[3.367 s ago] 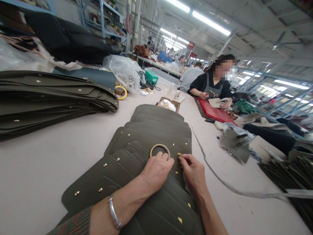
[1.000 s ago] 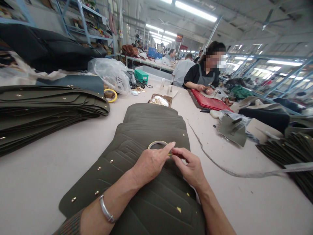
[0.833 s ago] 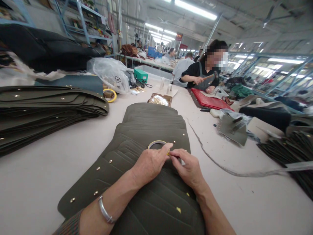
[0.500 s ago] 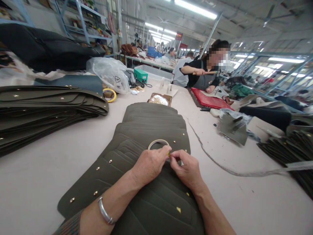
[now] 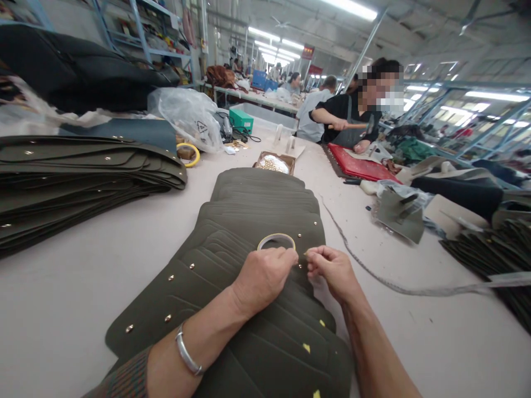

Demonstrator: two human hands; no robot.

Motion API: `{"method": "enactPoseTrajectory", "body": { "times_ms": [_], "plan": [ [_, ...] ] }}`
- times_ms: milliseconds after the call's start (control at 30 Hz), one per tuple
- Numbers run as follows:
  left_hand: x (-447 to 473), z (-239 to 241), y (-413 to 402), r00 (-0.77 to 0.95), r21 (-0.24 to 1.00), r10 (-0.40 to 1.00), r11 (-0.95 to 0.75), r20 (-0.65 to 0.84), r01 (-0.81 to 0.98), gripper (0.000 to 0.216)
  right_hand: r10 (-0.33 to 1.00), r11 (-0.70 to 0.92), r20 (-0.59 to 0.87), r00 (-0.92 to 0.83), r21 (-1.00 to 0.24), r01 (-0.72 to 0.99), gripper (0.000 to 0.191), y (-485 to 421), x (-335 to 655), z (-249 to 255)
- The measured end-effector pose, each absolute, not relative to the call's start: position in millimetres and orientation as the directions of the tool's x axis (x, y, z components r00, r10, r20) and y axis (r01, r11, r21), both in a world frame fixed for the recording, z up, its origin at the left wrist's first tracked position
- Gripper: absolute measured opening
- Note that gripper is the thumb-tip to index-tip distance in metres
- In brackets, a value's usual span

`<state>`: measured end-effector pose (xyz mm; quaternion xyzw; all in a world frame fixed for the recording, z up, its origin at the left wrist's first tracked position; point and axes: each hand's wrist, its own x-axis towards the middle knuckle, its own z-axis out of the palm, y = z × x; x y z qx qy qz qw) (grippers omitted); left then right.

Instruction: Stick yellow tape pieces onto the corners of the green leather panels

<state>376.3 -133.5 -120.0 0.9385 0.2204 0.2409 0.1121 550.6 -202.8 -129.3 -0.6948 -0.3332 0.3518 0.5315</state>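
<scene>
My left hand point(image 5: 267, 279) is closed on a roll of yellow tape point(image 5: 277, 239), its ring standing up above the fingers. A short way to the right, my right hand point(image 5: 332, 271) pinches a small yellow piece of tape point(image 5: 306, 253) between thumb and fingertips, apart from the roll. Both hands are over a fanned stack of dark olive panels point(image 5: 232, 221) with gold rivets along the edges. Small yellow tape bits point(image 5: 306, 348) stick to the nearer panels.
A stack of riveted panels point(image 5: 83, 171) lies on the left, near a second tape roll point(image 5: 188, 155). Ahead sits a box of gold rivets point(image 5: 274, 163). A cord point(image 5: 373, 276) runs along the right. Across the table a co-worker point(image 5: 352, 110) holds a hammer over a red pad point(image 5: 359, 164).
My hands were together at the tape roll; now they are apart. My right hand has moved right with a small piece of tape in its fingertips.
</scene>
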Motion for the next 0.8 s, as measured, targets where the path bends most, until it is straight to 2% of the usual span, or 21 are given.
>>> {"method": "enactPoseTrajectory", "body": {
  "times_ms": [133,267,400,600,700,800],
  "plan": [
    [378.0,-118.7,-129.6,0.821,0.216,0.528,-0.846,0.216,0.487,0.016,0.868,-0.340,-0.228,0.441,-0.920,0.193,0.029,-211.1,564.1,-131.9],
    [378.8,-121.5,-127.4,0.838,0.205,0.516,-0.852,0.177,0.481,0.017,0.875,-0.404,-0.267,0.404,-0.863,0.304,0.027,-214.4,562.5,-132.8],
    [379.6,-123.0,-127.2,0.838,0.224,0.513,-0.852,0.184,0.473,0.015,0.913,-0.365,-0.216,0.345,-0.810,0.459,0.023,-214.8,559.0,-132.0],
    [379.4,-121.2,-127.1,0.840,0.228,0.510,-0.853,0.183,0.469,0.016,0.950,-0.272,-0.068,0.306,-0.662,0.698,0.019,-213.0,553.2,-128.6],
    [379.1,-122.0,-127.5,0.840,0.227,0.507,-0.856,0.194,0.464,0.016,0.954,-0.247,-0.020,0.298,-0.616,0.748,0.018,-210.3,550.8,-130.3],
    [379.0,-123.1,-127.5,0.840,0.219,0.503,-0.859,0.201,0.462,0.015,0.938,-0.268,-0.004,0.348,-0.645,0.715,0.016,-210.0,551.3,-134.3]
  ]
}}
